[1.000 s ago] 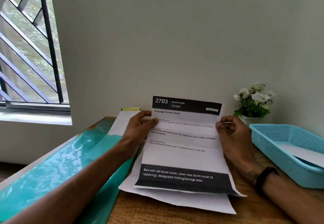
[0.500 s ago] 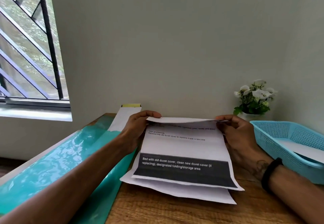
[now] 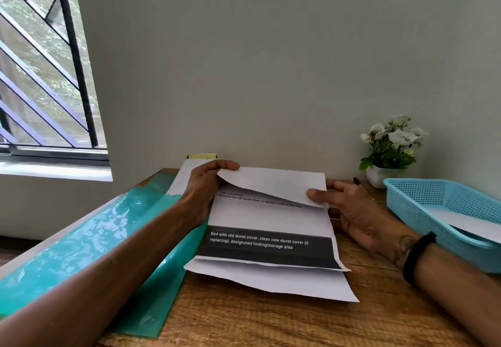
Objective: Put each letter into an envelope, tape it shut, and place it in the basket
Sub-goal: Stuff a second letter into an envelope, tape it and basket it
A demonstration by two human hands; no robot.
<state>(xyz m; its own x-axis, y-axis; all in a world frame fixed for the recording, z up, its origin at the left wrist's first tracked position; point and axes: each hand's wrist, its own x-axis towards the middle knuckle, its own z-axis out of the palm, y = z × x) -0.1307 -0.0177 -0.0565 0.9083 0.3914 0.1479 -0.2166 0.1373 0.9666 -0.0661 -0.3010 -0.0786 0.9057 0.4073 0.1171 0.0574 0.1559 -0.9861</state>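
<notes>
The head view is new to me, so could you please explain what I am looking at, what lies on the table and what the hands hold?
There is no machine here: a camera worn on a person's head looks forward and down at their two bare hands. The left hand and the right hand each pinch a side of a printed letter, with its top part folded down toward the person. Under it lies another white sheet on the wooden table. A teal mat lies on the left. On the right stands a blue basket with white paper inside, and behind it a small flower pot.
</notes>
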